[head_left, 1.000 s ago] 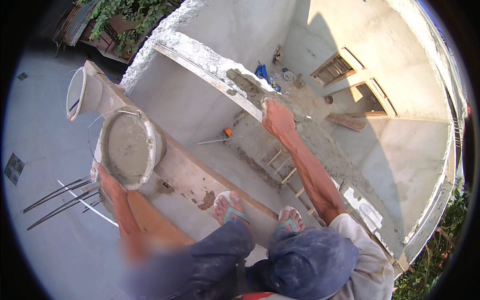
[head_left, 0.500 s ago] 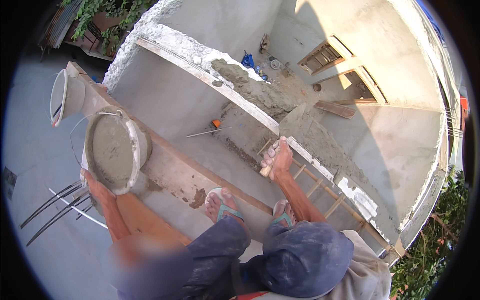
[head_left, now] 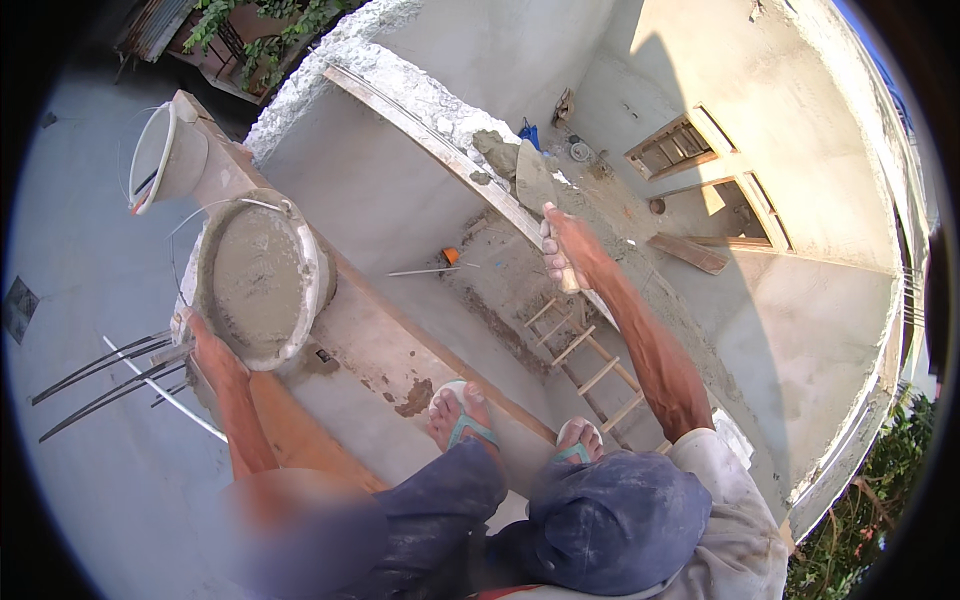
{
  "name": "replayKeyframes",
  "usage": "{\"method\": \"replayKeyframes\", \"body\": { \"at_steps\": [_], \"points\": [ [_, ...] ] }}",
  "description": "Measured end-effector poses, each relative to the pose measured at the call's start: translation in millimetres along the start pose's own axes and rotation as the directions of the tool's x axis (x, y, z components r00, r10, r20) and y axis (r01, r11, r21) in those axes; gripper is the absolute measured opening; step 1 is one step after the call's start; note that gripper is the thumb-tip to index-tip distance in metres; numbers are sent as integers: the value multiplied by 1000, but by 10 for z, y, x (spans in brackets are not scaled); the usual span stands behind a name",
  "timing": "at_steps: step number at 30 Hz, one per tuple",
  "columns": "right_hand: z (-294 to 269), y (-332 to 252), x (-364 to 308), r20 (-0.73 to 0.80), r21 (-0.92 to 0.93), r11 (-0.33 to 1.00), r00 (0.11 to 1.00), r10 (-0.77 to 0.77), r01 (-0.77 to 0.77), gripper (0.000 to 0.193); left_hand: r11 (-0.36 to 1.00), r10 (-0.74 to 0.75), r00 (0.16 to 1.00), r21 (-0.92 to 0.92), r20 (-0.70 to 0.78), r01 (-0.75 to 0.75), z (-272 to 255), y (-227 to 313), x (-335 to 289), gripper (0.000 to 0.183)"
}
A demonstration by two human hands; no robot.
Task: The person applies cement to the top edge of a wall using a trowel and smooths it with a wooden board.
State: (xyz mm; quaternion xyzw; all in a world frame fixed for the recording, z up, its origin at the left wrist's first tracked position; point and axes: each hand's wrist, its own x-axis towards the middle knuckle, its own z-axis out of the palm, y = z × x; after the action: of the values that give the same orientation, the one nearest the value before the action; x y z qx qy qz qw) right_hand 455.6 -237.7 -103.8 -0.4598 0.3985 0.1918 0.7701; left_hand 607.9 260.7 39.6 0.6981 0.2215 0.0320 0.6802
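My right hand is closed round the wooden handle of a trowel. Its pointed, mortar-smeared blade is over the top of a partition wall, beside a heap of wet grey mortar. At the left, a bucket filled with grey mortar stands on a narrow ledge, its wire handle lying to one side. My left hand is at the bucket's near left side with its fingers curled there, partly hidden.
Both sandalled feet stand along the narrow ledge, high above the floor. A second white bucket sits farther along. Bare rebar sticks out at left. A wooden ladder leans below. Timber window frames stand in the room beyond.
My right hand has carried the trowel away from me along the wall top toward the mortar heap, the arm stretching out. My left hand stays by the bucket. The whole view has shifted slightly.
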Motion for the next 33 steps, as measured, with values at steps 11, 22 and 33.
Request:
{"method": "replayKeyframes", "body": {
  "at_steps": [11, 22, 33],
  "points": [
    [-1167, -697, 201, 532, -639, -755, 794, -295, 148, 30, 985, 44, 988, 169, -149, -18, 67, -83, 39, 80],
    [-135, -1104, 770, 210, -972, -181, 889, -406, 147, 39, 989, 51, 988, 141, -147, -30, 239, 67, -147, 74],
    [-596, -826, -117, 8, -945, 314, 969, -246, 88, 49, 999, -1, 998, 42, -65, 4, 3, -51, 27, 75]
  ]
}}
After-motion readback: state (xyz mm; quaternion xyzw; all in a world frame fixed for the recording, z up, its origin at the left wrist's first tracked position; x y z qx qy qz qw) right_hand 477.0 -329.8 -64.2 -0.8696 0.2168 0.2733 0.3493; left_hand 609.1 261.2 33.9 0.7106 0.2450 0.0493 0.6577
